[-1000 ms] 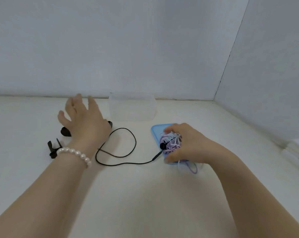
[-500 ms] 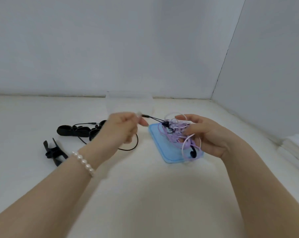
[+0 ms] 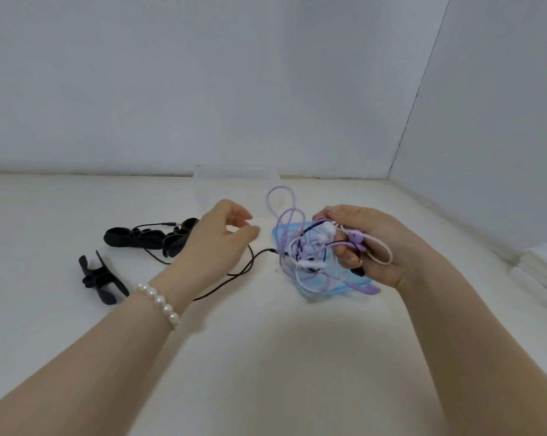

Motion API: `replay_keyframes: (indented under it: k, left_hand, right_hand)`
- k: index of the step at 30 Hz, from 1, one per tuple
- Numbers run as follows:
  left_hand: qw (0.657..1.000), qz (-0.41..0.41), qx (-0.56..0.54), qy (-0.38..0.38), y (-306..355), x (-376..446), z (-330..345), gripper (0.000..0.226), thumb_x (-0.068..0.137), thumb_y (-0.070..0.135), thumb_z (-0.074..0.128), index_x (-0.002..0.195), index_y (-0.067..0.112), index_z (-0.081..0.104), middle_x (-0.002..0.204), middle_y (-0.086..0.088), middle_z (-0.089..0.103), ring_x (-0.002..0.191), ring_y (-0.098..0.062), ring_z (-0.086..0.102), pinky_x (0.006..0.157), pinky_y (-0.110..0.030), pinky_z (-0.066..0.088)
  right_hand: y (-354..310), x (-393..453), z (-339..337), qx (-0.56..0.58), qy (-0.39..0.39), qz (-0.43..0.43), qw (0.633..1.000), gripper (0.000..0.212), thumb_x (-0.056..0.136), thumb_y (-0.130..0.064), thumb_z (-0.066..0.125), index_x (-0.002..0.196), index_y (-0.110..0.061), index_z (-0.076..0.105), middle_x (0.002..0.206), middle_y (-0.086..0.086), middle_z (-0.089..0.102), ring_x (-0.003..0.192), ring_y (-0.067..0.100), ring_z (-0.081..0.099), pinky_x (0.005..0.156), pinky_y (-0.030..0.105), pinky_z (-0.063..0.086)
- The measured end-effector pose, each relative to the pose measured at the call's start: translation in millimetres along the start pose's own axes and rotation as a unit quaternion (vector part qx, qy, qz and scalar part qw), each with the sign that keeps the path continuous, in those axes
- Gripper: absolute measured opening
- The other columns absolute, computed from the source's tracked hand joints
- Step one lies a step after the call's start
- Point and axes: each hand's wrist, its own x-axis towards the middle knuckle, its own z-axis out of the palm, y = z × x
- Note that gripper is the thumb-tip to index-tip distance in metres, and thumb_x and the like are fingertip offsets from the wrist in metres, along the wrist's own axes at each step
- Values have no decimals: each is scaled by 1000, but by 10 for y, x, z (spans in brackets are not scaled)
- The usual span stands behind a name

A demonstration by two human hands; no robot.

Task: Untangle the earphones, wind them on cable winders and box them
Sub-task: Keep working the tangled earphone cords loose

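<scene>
Your right hand clamps the tangled earphones; left hand fingers loosely apart, empty. Risk: pulling the black cable tightens knots.

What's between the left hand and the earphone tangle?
Head view: bare table, crossed by a black cable running from the tangle under the left hand.

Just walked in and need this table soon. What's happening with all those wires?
A person is untangling earphones. The right hand grips a purple, white and black tangle of earphones above a blue lid. The left hand is beside it, fingers loosely curled, holding nothing clearly visible. A black cable trails across the table, black cable winders lie at left, and a clear box waits behind. Nothing is wound yet.
</scene>
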Motion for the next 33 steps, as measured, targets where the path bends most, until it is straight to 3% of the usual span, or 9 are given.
replay_keyframes:
  k: [4,7,10,12,16,19,24,30,33]
  left_hand:
    - [982,29,-125,-137,116,-118,43,25,80,50,61,95,29,62,89,12,66,79,-5,62,70,-20,51]
    - [961,20,-157,-228,122,-187,75,38,71,41,72,106,31,58,93,10,68,85,-7,65,70,-23,54]
    - [973,0,-124,-196,65,-140,100,54,59,20,84,106,27,59,91,2,70,79,-10,65,75,-29,54]
    - [971,-25,-152,-181,41,-89,72,42,59,15,78,99,20,66,91,-5,71,77,-15,64,76,-33,48]
    - [962,-83,-186,-183,54,-53,-7,33,72,4,72,104,7,66,79,-6,66,53,-9,58,44,-14,39]
    - [965,-110,-160,-176,50,-43,-19,19,78,3,67,96,6,66,72,-6,63,49,-11,51,39,-15,32]
    - [969,-142,-130,-152,28,4,-70,12,81,14,67,72,12,61,63,-1,52,43,-11,33,38,-15,18]
    - [979,-109,-100,-144,25,-16,-39,22,89,13,60,67,15,54,46,10,52,33,-8,36,34,-16,23]
    - [981,-102,-91,-136,15,-11,-20,23,92,14,55,70,12,50,45,10,48,30,-7,30,33,-15,21]
  right_hand:
    - [37,-8,109,-44,-42,2,998,17,94,-15,45,88,-3,55,44,4,52,28,10,34,30,13,25]
    - [47,-9,127,-9,-67,11,998,13,91,-5,47,102,-3,53,49,4,56,30,9,40,32,13,28]
    - [17,-14,106,0,-42,34,999,21,86,2,52,103,-8,59,62,6,66,35,9,49,36,14,37]
    - [-18,-10,56,25,18,38,999,19,85,4,54,99,-6,61,64,7,67,37,11,54,37,15,43]
    - [-49,14,-112,75,161,31,984,8,86,-2,58,82,-9,60,54,3,65,40,9,57,40,15,46]
    - [-30,50,-188,95,217,42,971,12,84,-8,62,75,-14,60,45,-4,57,47,8,49,49,16,37]
    - [-60,68,-274,298,191,42,934,16,88,-11,58,73,-13,53,41,-7,43,33,3,37,36,13,27]
    - [-56,64,-274,444,152,-7,883,18,86,-13,59,101,-4,54,47,-3,49,29,1,38,33,10,22]
    - [-63,26,-256,484,140,-46,863,39,74,-10,61,110,1,52,64,8,63,43,10,52,43,15,36]
